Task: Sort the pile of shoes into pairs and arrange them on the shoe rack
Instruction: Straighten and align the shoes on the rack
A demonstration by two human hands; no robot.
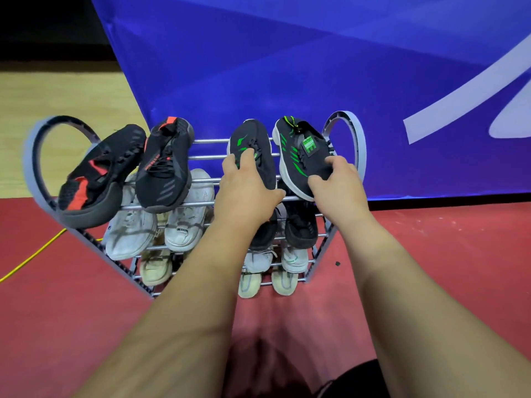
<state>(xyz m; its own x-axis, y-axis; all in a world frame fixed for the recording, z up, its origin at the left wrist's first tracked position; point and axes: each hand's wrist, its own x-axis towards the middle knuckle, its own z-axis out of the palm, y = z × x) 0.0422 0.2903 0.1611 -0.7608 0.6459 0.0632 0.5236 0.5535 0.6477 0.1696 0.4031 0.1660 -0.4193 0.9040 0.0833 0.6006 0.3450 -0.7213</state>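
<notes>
A grey metal shoe rack [207, 141] stands on the red floor. On its top tier at the right lie two black shoes with green stripes. My left hand [247, 188] grips the left black-green shoe [253, 139] at its heel end. My right hand [339, 185] grips the right black-green shoe [298, 145] at its heel end. At the top tier's left sit two black shoes with red marks, one [100, 173] tilted over the rack's edge, the other [166, 165] beside it.
Lower tiers hold a pair of white shoes [161, 225], black shoes [301, 228], pale grey shoes [293, 258] and beige shoes [155, 267]. A blue banner [287, 67] stands behind the rack. A yellow cable [31, 258] runs over the floor at the left.
</notes>
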